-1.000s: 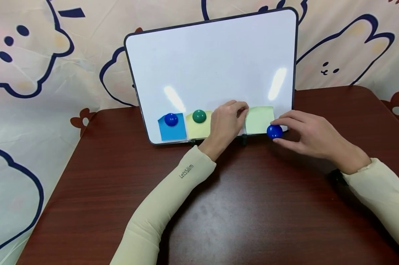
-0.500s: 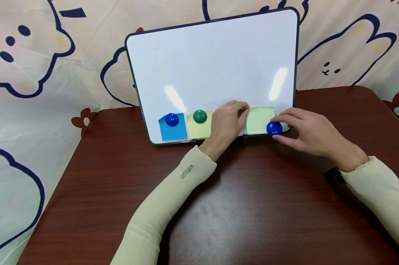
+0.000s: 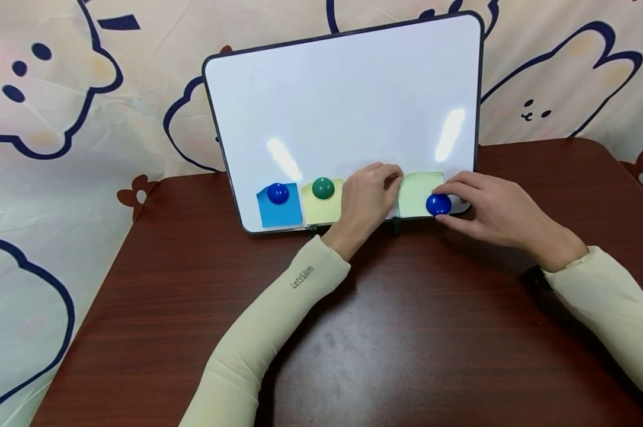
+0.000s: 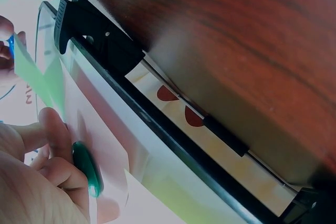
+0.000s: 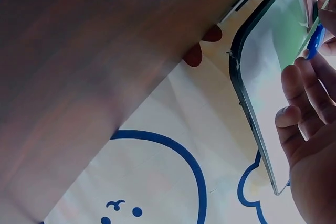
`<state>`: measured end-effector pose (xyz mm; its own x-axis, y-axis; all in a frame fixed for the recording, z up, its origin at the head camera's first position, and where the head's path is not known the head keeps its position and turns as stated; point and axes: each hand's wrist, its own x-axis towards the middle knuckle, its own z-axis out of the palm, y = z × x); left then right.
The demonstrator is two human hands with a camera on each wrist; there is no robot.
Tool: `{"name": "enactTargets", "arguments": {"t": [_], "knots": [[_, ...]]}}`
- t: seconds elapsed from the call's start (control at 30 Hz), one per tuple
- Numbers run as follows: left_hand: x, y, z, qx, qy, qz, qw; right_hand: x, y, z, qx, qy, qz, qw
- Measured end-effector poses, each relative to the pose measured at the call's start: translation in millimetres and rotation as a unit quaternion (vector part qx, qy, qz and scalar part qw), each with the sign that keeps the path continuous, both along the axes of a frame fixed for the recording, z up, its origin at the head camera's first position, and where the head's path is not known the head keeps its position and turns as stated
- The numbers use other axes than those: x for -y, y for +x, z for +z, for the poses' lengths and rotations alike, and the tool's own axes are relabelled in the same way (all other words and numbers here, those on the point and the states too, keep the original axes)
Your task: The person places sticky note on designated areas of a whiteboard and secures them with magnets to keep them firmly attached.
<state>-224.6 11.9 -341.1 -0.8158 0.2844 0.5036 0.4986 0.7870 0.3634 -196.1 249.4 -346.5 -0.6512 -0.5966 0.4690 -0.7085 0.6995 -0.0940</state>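
A pale green sticky note [image 3: 414, 193] stands out from the lower part of the whiteboard [image 3: 348, 112]. My left hand [image 3: 368, 193] pinches its left edge. My right hand [image 3: 494, 210] holds a round blue magnet [image 3: 438, 204] between thumb and fingertips, over the note's lower right part. In the right wrist view this magnet [image 5: 316, 40] sits close against the note. Behind my left hand, a green magnet [image 4: 85, 169] lies on a pink note [image 4: 100, 124], both hidden in the head view.
Further left on the board are a blue note [image 3: 280, 214] with a blue magnet [image 3: 277, 193] and a yellow note [image 3: 318, 209] with a green magnet [image 3: 323, 188]. Black stand clips [image 3: 396, 225] hold the board's lower edge on the brown table [image 3: 406, 332].
My right hand has moved slightly up and left with the blue magnet, from the note's lower right corner onto its right part. My left hand has stayed at the note's edge.
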Motion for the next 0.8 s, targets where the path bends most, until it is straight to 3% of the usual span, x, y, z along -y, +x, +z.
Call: {"name": "enactTargets", "arguments": {"t": [0.8], "knots": [[0.5,0.1,1.2,0.0,-0.002,-0.003,1.0,3.1,-6.8,-1.3,0.013,0.011,-0.011,0.9998]]}}
